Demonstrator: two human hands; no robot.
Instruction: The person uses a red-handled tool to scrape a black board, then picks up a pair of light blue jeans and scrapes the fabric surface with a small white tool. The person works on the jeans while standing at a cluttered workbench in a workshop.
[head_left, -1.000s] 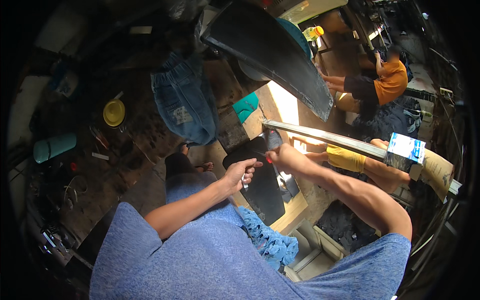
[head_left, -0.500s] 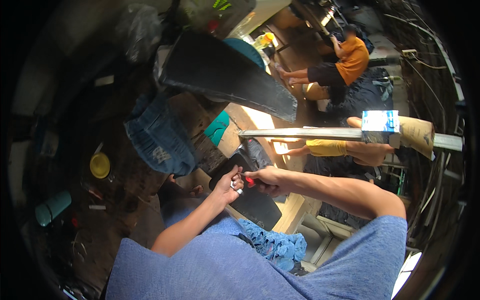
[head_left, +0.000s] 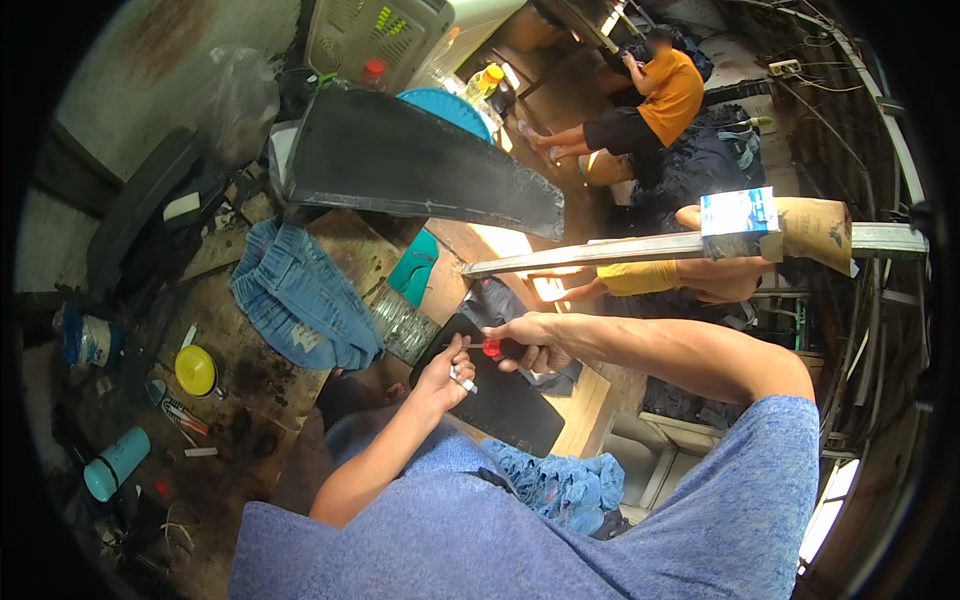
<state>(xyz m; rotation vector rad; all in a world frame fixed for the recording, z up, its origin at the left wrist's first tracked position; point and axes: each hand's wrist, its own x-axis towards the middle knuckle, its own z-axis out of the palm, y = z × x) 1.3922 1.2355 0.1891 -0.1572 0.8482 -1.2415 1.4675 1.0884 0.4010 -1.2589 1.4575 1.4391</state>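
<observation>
My right hand (head_left: 535,342) is closed around a screwdriver (head_left: 492,347) with a red and black handle. Its thin metal shaft points left toward my left hand (head_left: 445,378), whose fingertips pinch together near the shaft's tip. Whether they hold the shaft or a small piece there is hidden. A small white thing (head_left: 463,380) shows at the left hand's lower fingers; I cannot tell what it is. Below both hands lies a dark flat panel (head_left: 505,405). Folded blue jeans (head_left: 300,300) lie on the wooden table to the left.
A large black slab (head_left: 420,160) stands ahead. A wooden rail (head_left: 600,256) carries a blue and white carton (head_left: 738,215). On the stained table (head_left: 265,385) are a yellow round container (head_left: 197,371) and a teal bottle (head_left: 117,463). A person in orange (head_left: 672,90) sits farther back; another's legs show beyond the rail.
My hands have drawn slightly apart, and more of the metal shaft shows between them. The view has shifted a little and turned brighter on the left.
</observation>
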